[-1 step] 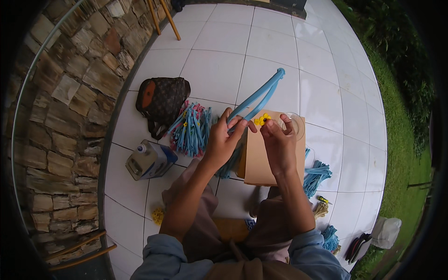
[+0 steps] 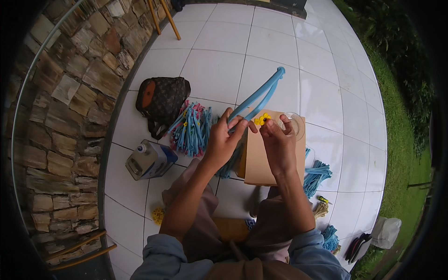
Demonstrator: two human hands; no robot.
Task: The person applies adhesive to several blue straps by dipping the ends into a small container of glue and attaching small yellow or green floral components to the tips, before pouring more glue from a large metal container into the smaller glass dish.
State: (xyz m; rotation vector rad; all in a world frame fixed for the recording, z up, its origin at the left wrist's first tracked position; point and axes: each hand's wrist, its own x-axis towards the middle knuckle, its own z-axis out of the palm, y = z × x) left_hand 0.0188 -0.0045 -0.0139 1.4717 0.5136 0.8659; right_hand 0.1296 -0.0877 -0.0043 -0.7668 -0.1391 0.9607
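Observation:
My left hand (image 2: 225, 140) is closed round a long light-blue strap (image 2: 267, 87), doubled into a loop with a knot-like far end raised up and to the right. Thumb and fingertips of my right hand (image 2: 280, 147) pinch a small yellow flower-shaped piece (image 2: 262, 119) with a dark centre. The two hands are close together, the flower just right of the strap. Under them lies a tan board (image 2: 259, 163). A clear round dish (image 2: 300, 127) sits at the board's far right corner, partly behind my right fingers.
Left of me are a bundle of blue and pink straps (image 2: 191, 133), a dark backpack (image 2: 163, 100) and a metal can (image 2: 150, 163). A yellow pile (image 2: 157, 216) is near my leg. To the right lie blue bundles (image 2: 318, 177) and a small yellow-and-black tool (image 2: 322, 199). A stone wall (image 2: 70, 126) stands left.

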